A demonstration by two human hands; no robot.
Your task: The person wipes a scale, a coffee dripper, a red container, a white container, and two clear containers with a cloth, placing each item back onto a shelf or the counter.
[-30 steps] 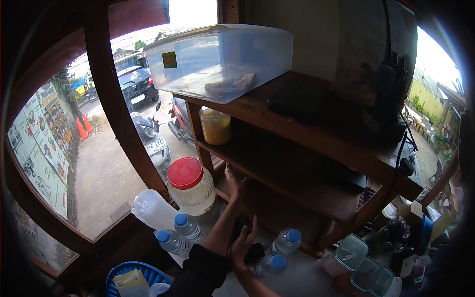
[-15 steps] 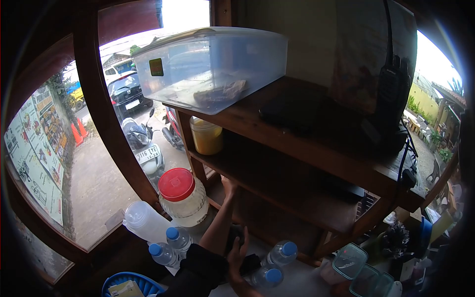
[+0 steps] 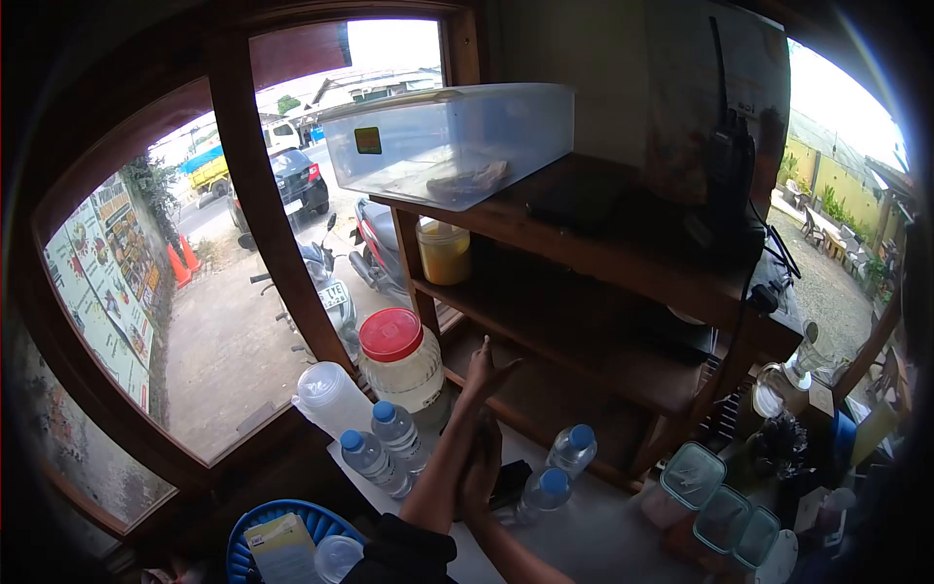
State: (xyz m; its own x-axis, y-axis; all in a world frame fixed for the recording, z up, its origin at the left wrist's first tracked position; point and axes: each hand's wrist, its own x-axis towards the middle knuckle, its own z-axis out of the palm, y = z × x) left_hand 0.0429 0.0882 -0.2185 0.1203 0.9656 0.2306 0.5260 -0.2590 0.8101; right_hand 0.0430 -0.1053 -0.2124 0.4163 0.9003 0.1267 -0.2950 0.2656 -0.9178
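My left hand (image 3: 484,373) reaches up from a black sleeve, fingers spread, in front of the lowest level of a wooden shelf unit (image 3: 584,248), holding nothing. It is just right of a big clear jar with a red lid (image 3: 392,336). My right hand (image 3: 483,465) lies flat against my left forearm, above the white counter (image 3: 593,540). It is beside a small black object (image 3: 513,477) and grips nothing that I can see. Blue-capped water bottles stand on both sides of my arms: two on the left (image 3: 395,430) and two on the right (image 3: 570,450).
A clear plastic bin (image 3: 448,136) and a walkie-talkie (image 3: 730,165) sit on the top shelf, with a yellow jar (image 3: 445,251) below the bin. A white bottle (image 3: 331,394) leans by the window. A blue basket (image 3: 292,535) is at bottom left, teal-rimmed containers (image 3: 693,477) at right.
My view shifted, so everything moved right in the frame. My left hand drew back from under the shelf and spread its fingers. My right hand rose off the black object to my left forearm.
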